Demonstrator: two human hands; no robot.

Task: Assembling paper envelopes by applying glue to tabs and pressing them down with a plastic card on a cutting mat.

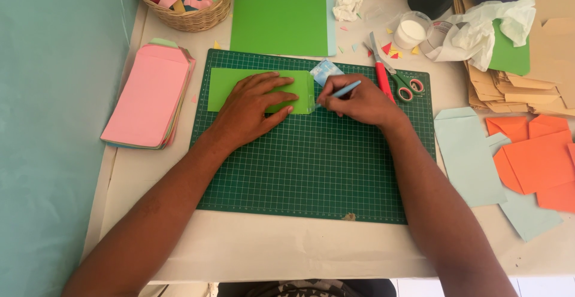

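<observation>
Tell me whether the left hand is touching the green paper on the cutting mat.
Touching. The head view shows the left hand lying flat on the green paper, palm and fingers pressed on it with no gap.

left hand (254, 102) flat on folded green paper (230, 84) | right hand (359, 100) grips light-blue tool (344, 89), tip at paper's right edge | both on green cutting mat (311, 171) | scissors (398, 81) just right | pink envelope stack (147, 96) left on tabletop (269, 243)
</observation>
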